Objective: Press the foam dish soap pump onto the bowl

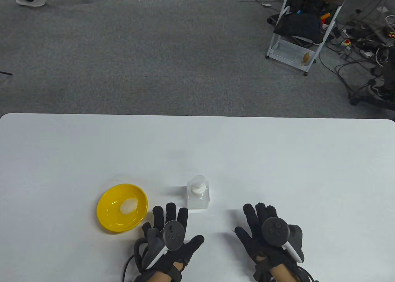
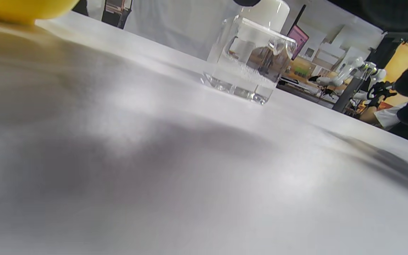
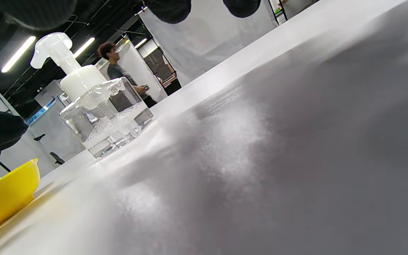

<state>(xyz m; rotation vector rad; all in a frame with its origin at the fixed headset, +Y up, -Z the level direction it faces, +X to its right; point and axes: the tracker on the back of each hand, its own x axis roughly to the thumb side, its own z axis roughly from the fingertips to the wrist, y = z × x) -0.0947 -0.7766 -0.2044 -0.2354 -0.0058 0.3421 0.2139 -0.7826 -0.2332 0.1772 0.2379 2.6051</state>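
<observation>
A clear square soap bottle [image 1: 198, 194] with a white pump head stands upright on the white table [image 1: 277, 158]. It also shows in the left wrist view [image 2: 250, 67] and the right wrist view [image 3: 101, 117]. A yellow bowl [image 1: 122, 208] sits to its left with a blob of white foam [image 1: 128, 205] inside; its rim shows in the right wrist view [image 3: 5, 198]. My left hand [image 1: 168, 229] lies flat on the table, fingers spread, just below the bottle and beside the bowl. My right hand [image 1: 265, 229] lies flat to the right of the bottle. Both hands hold nothing.
The table's far edge [image 1: 197, 116] runs across the middle of the table view, with grey carpet beyond. A white metal cart [image 1: 301, 32] and tangled cables [image 1: 364, 47] stand on the floor at the far right.
</observation>
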